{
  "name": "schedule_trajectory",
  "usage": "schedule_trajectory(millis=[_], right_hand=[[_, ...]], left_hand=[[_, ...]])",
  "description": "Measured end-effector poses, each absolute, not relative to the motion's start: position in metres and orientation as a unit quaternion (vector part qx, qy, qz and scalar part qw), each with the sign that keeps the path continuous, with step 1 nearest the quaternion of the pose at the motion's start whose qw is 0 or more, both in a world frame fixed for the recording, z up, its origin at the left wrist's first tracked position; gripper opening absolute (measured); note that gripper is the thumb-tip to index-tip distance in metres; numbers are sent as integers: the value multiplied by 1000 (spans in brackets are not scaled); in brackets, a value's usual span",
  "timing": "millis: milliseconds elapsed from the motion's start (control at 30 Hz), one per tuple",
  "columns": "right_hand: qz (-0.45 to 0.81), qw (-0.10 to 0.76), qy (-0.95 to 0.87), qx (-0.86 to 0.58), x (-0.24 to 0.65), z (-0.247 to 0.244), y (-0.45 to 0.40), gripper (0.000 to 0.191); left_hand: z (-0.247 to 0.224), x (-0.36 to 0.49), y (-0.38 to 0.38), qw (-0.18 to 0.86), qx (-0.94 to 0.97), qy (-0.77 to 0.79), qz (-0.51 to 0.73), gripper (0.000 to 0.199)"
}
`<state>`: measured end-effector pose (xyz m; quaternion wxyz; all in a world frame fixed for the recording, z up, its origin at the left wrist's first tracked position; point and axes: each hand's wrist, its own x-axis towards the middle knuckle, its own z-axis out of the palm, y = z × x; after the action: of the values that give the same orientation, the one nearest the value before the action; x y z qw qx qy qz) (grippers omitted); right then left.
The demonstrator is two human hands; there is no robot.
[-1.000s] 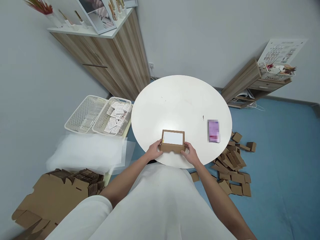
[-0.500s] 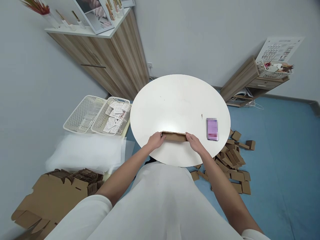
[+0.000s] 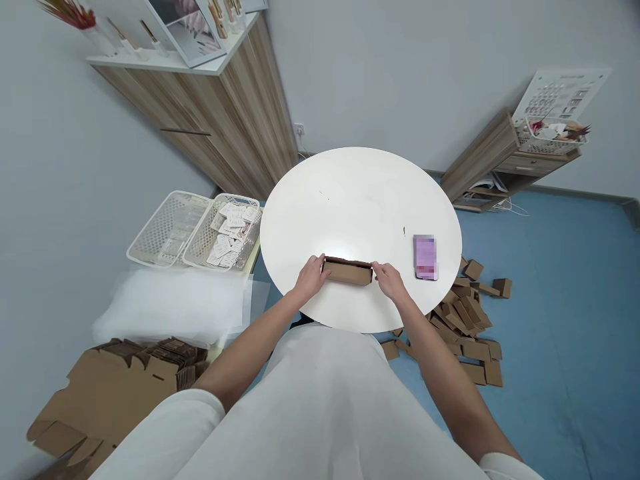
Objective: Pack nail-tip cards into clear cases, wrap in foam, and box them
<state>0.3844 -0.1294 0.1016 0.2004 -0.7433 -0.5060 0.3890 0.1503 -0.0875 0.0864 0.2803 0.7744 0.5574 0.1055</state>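
The box (image 3: 347,272) lies between your hands at the worktop's (image 3: 360,193) near side, its long axis running left to right. Your left hand (image 3: 311,275) has its grip closed on the left end, your right hand (image 3: 389,280) on the right end, so neither is nearer. A second ago the box showed white on top; now it is turned, and only brown shows.

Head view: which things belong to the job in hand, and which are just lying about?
Belonging:
box, between left hand and right hand
table
probably flat cartons, floor boxes

Just lying about, seemingly:
purple item
picture
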Motion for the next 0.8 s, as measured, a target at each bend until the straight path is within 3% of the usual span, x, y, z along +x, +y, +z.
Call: schedule_trajectory(millis=[233, 433, 800], right_hand=[[414, 205, -497, -735, 384, 102, -131, 51], [433, 225, -484, -727, 384, 99, -133, 53], [502, 299, -420, -695, 387, 84, -140, 49]], left_hand=[[85, 149, -87, 301, 774, 543, 127, 35], [94, 148, -90, 349, 747, 543, 157, 50], [101, 144, -88, 392, 706, 571, 146, 41]])
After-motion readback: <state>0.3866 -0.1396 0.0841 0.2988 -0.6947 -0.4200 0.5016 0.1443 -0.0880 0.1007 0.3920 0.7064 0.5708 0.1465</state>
